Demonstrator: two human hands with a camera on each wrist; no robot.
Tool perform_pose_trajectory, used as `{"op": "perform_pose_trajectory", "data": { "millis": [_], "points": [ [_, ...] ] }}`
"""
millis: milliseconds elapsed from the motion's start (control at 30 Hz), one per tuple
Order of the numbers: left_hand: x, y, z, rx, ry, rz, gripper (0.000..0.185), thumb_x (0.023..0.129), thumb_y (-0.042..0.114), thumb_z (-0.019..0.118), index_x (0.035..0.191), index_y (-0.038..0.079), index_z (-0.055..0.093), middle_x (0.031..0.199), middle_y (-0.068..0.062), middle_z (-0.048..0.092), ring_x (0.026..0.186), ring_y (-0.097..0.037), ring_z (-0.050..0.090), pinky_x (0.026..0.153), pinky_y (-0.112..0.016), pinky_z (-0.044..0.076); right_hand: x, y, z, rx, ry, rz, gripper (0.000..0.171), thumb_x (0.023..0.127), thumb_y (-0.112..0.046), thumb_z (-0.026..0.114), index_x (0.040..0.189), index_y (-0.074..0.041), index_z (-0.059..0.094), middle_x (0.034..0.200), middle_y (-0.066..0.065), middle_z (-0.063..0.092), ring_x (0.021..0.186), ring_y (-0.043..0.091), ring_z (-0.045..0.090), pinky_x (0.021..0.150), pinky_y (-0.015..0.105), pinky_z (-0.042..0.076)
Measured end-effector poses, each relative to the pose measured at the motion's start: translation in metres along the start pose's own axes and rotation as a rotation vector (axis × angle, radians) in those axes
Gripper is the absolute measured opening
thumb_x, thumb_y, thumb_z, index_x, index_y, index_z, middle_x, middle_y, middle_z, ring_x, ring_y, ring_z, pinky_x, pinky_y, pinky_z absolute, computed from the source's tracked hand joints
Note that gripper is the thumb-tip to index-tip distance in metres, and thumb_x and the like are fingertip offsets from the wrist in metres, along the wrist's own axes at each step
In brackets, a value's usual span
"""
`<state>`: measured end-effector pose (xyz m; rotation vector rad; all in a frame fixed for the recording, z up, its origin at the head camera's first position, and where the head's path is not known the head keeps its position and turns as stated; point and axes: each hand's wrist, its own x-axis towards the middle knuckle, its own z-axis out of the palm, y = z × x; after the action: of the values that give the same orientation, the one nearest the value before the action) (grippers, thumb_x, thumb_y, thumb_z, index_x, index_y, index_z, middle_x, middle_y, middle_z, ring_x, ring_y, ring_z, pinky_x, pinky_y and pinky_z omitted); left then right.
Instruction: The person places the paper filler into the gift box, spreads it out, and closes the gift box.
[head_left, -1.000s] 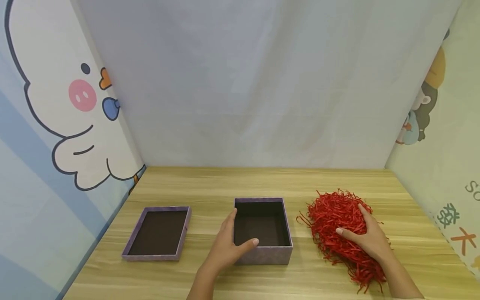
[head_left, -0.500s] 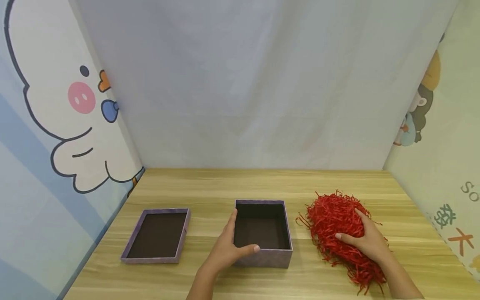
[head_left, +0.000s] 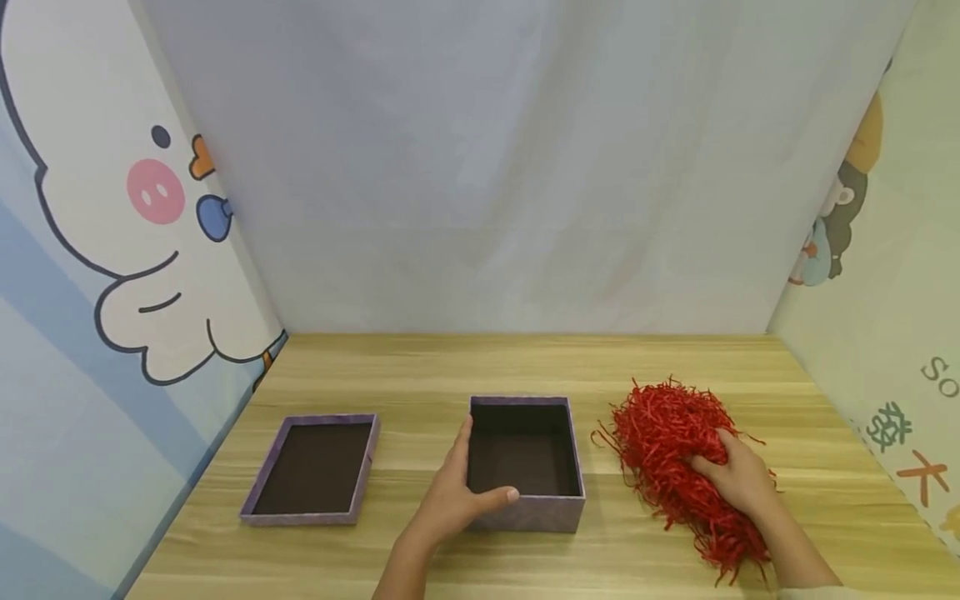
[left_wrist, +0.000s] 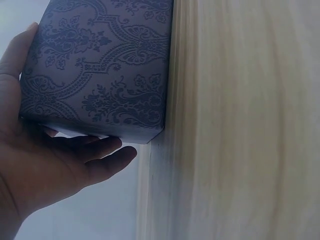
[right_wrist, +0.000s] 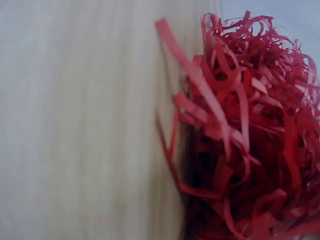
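Note:
In the head view, a purple box (head_left: pixel 527 512) with a black inside stands on the table without its lid. My left hand (head_left: pixel 447 498) holds it by the near left corner, thumb along the front rim and fingers along the left side. The left wrist view shows the box's dark damask-patterned side (left_wrist: pixel 100 65), with some fingertips just off its edge. To the right lies a loose heap of red shredded paper (head_left: pixel 663 433). My right hand (head_left: pixel 738 479) grips into the heap, its fingertips buried in the strands. Only the red paper strands (right_wrist: pixel 260 140) and table show in the right wrist view.
The box's shallow lid (head_left: pixel 315 468) lies with its black inside up on the left of the wooden table (head_left: pixel 420 367). A pale curtain (head_left: pixel 480 183) hangs along the back edge. Printed cartoon panels (head_left: pixel 67 292) flank both sides.
My right hand's fingers and thumb have closed into the red shredded paper, and its near part is bunched up. The left hand and the box stay in place.

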<state>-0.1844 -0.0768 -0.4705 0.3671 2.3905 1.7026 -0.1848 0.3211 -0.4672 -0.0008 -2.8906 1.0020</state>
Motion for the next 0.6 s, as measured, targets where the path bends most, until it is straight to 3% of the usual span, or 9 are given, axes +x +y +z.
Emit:
{"op": "perform_pose_trajectory", "data": {
  "millis": [333,500,600],
  "points": [
    [0.0,0.0,0.001,-0.003,0.006,0.014,0.114,0.073,0.038,0.079,0.151,0.019,-0.002,0.153,-0.013,-0.001,0.135,-0.043,0.004,0.101,-0.063,0.014,-0.007,-0.008,-0.01,0.067,0.119,0.061,0.053,0.088,-0.025,0.064,0.124,0.009,0.046,0.117,0.038,0.048,0.104,0.055,0.046,0.081,0.062,0.04],
    [0.0,-0.001,0.002,-0.015,0.009,0.006,0.113,0.073,0.037,0.079,0.151,0.023,-0.002,0.153,-0.011,-0.001,0.136,-0.042,0.004,0.101,-0.064,0.014,-0.009,-0.015,-0.017,0.123,0.216,0.067,0.045,0.086,-0.021,0.065,0.118,0.007,0.052,0.115,0.036,0.051,0.101,0.05,0.049,0.08,0.059,0.04],
    [0.0,0.0,0.002,0.002,0.016,0.013,0.113,0.073,0.037,0.079,0.15,0.023,-0.002,0.153,-0.012,-0.001,0.136,-0.042,0.004,0.101,-0.063,0.014,-0.009,-0.02,-0.021,0.169,0.245,0.08,0.048,0.087,-0.023,0.064,0.122,0.006,0.051,0.121,0.035,0.049,0.104,0.05,0.049,0.081,0.058,0.041]
  ]
}}
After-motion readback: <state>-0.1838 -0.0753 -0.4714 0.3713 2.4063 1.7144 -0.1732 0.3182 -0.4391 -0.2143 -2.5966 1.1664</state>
